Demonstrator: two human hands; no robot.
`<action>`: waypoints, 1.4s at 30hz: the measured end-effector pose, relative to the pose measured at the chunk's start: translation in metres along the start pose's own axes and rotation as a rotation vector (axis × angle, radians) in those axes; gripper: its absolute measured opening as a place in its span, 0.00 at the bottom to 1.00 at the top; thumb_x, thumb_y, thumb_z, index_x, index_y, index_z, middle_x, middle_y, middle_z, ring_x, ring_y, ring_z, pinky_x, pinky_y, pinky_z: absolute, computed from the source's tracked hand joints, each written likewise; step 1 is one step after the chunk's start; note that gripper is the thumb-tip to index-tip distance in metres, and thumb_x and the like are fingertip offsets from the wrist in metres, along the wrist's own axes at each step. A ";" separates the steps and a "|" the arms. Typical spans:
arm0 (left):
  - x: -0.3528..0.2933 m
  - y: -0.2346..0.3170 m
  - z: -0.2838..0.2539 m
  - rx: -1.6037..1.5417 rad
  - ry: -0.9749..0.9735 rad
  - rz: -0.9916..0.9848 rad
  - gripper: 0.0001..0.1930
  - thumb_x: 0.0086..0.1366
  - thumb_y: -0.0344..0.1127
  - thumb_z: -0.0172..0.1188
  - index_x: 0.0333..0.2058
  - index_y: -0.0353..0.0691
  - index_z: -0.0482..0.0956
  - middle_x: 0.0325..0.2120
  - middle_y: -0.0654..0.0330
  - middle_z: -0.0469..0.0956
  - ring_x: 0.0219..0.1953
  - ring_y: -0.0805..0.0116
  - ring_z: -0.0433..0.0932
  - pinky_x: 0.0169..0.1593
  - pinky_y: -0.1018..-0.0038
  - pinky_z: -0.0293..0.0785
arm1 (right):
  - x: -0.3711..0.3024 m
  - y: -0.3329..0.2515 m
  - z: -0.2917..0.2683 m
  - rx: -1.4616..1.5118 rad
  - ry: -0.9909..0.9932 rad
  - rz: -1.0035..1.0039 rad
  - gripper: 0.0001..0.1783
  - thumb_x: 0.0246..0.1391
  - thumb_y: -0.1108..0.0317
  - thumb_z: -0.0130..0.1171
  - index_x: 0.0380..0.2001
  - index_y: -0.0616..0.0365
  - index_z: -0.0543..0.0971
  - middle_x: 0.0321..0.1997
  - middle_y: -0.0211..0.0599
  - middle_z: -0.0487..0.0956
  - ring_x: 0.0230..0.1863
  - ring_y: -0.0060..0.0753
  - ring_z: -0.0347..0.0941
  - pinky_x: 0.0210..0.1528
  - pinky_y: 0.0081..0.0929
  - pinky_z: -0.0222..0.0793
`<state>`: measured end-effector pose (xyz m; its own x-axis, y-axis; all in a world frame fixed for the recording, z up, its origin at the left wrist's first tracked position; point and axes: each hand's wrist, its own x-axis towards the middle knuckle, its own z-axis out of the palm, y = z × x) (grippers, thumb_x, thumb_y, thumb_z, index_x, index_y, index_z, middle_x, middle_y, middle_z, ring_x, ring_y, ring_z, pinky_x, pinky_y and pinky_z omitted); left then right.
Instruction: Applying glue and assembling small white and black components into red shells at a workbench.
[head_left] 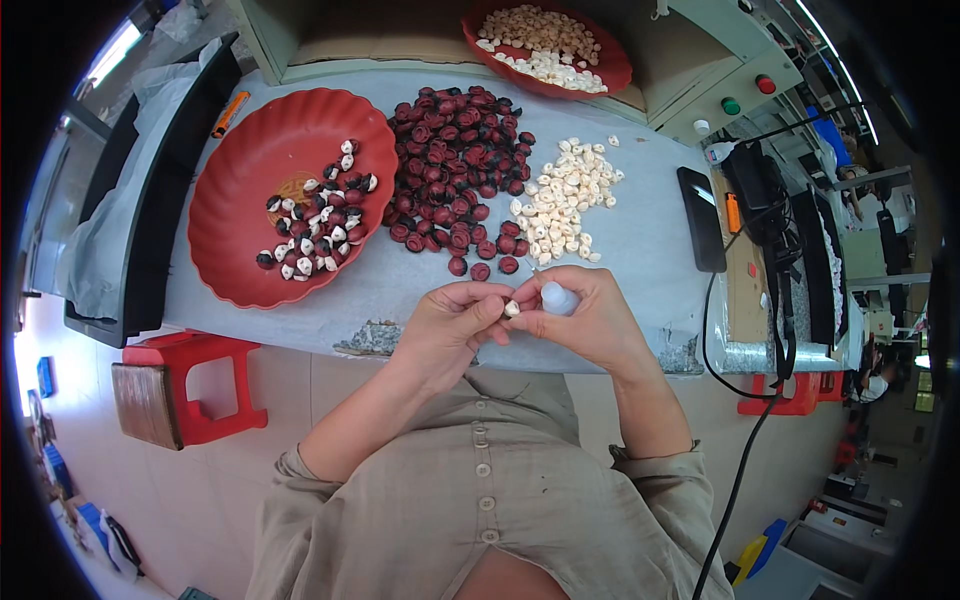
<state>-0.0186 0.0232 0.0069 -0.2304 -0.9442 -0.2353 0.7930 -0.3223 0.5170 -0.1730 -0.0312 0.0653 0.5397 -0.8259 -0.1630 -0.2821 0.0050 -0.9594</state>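
My left hand [452, 318] pinches a small pale bead-like piece [512, 309] at the near table edge. Fingertip to fingertip with it, my right hand [588, 312] grips a small white bottle-shaped tool [558, 297]. Just beyond my hands lies a heap of dark red shell pieces [455, 165]. Right of that heap sits a pile of pale cream pieces [562, 200].
A large red scalloped plate [240, 170] at the left holds several mixed dark and white pieces. A second red dish [615, 72] with pale pieces stands at the back. A black phone [701, 218] lies at the right, cables beyond it. A red stool [195, 385] stands below left.
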 end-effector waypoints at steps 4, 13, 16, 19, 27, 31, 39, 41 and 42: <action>-0.001 0.002 0.000 0.005 0.020 -0.034 0.09 0.54 0.29 0.53 0.34 0.32 0.73 0.32 0.53 0.75 0.25 0.73 0.72 0.27 0.82 0.70 | -0.003 -0.001 0.001 -0.023 0.002 0.001 0.10 0.34 0.74 0.63 0.25 0.64 0.76 0.24 0.33 0.75 0.28 0.17 0.69 0.31 0.15 0.65; -0.001 0.002 0.002 0.006 0.051 -0.055 0.09 0.54 0.30 0.53 0.34 0.32 0.73 0.28 0.56 0.75 0.24 0.73 0.72 0.26 0.82 0.69 | -0.003 -0.005 -0.003 0.004 -0.015 0.092 0.09 0.36 0.72 0.61 0.24 0.64 0.76 0.23 0.32 0.75 0.27 0.16 0.68 0.30 0.15 0.64; -0.001 0.003 0.001 0.009 0.057 -0.071 0.09 0.54 0.30 0.53 0.33 0.32 0.73 0.27 0.56 0.75 0.24 0.73 0.72 0.25 0.82 0.69 | -0.002 -0.003 -0.003 -0.054 0.001 0.007 0.09 0.36 0.72 0.61 0.24 0.64 0.77 0.23 0.32 0.75 0.26 0.16 0.68 0.30 0.16 0.64; -0.001 0.002 0.001 0.012 0.061 -0.066 0.09 0.54 0.30 0.54 0.33 0.32 0.73 0.27 0.56 0.75 0.23 0.73 0.71 0.25 0.82 0.69 | -0.001 -0.003 -0.002 -0.093 -0.002 -0.031 0.08 0.35 0.73 0.61 0.24 0.63 0.77 0.22 0.32 0.75 0.26 0.17 0.68 0.30 0.16 0.64; -0.003 -0.003 0.002 0.057 0.044 0.016 0.09 0.54 0.30 0.54 0.33 0.33 0.74 0.28 0.56 0.75 0.24 0.73 0.71 0.26 0.81 0.69 | -0.005 0.005 0.005 -0.024 -0.002 -0.017 0.07 0.35 0.74 0.62 0.22 0.64 0.76 0.22 0.32 0.75 0.25 0.16 0.68 0.28 0.15 0.64; -0.004 -0.004 0.005 0.073 0.076 0.001 0.12 0.53 0.28 0.55 0.37 0.31 0.72 0.28 0.58 0.74 0.25 0.74 0.71 0.30 0.81 0.68 | -0.009 0.009 0.008 -0.004 0.119 0.006 0.07 0.34 0.76 0.63 0.22 0.64 0.76 0.21 0.30 0.75 0.24 0.14 0.67 0.28 0.13 0.63; -0.004 -0.010 0.004 0.268 0.040 0.100 0.11 0.53 0.24 0.53 0.37 0.30 0.70 0.30 0.56 0.73 0.26 0.76 0.70 0.31 0.82 0.68 | -0.025 0.023 -0.007 0.246 0.177 0.026 0.11 0.34 0.79 0.61 0.27 0.63 0.74 0.22 0.30 0.72 0.23 0.18 0.66 0.25 0.15 0.63; -0.003 -0.010 -0.001 0.223 0.007 0.084 0.12 0.52 0.26 0.55 0.37 0.31 0.70 0.30 0.55 0.73 0.25 0.75 0.70 0.29 0.83 0.68 | -0.024 0.033 -0.015 0.290 0.228 0.049 0.10 0.35 0.79 0.61 0.26 0.63 0.74 0.22 0.29 0.72 0.23 0.16 0.66 0.25 0.13 0.63; -0.004 -0.009 -0.003 0.172 -0.022 0.073 0.13 0.51 0.28 0.56 0.36 0.31 0.70 0.30 0.54 0.73 0.25 0.75 0.70 0.28 0.83 0.68 | -0.023 0.038 -0.017 0.329 0.273 0.074 0.10 0.36 0.78 0.61 0.26 0.63 0.73 0.22 0.29 0.72 0.23 0.15 0.66 0.25 0.12 0.63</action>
<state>-0.0237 0.0297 0.0007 -0.1898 -0.9661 -0.1749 0.7002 -0.2581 0.6657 -0.2101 -0.0216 0.0367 0.2860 -0.9351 -0.2093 -0.0199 0.2126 -0.9769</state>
